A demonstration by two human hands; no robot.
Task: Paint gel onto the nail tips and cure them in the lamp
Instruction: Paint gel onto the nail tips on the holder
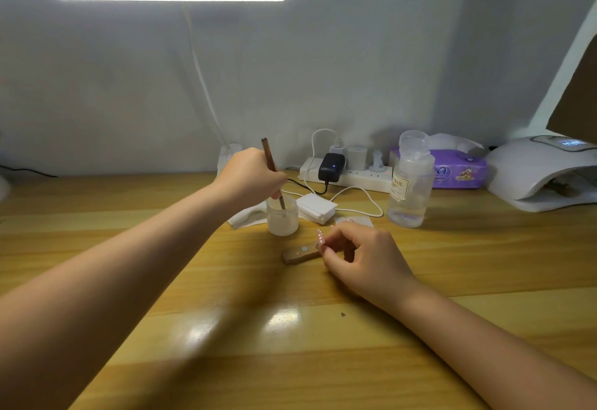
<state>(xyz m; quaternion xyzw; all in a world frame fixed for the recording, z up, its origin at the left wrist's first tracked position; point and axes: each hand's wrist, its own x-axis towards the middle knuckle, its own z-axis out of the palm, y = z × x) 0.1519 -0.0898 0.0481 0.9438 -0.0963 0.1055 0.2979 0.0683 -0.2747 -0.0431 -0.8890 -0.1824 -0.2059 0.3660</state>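
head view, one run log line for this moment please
step: dipping brush | left hand: holds brush, tip in jar | right hand: pinches holder | lamp: far right

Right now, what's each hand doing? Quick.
Left hand: grips the brush, its tip down in the small jar.
Right hand: pinches the wooden holder that carries a nail tip.

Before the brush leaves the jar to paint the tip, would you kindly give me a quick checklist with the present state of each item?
1. Brush gripped by left hand: ok.
2. Bristles inside the frosted jar: ok.
3. Gel loaded on the bristles: cannot tell.
4. Wooden holder steadied by right hand: ok.
5. Nail tip facing up on the holder: ok.
6. Curing lamp powered, display lit: ok.
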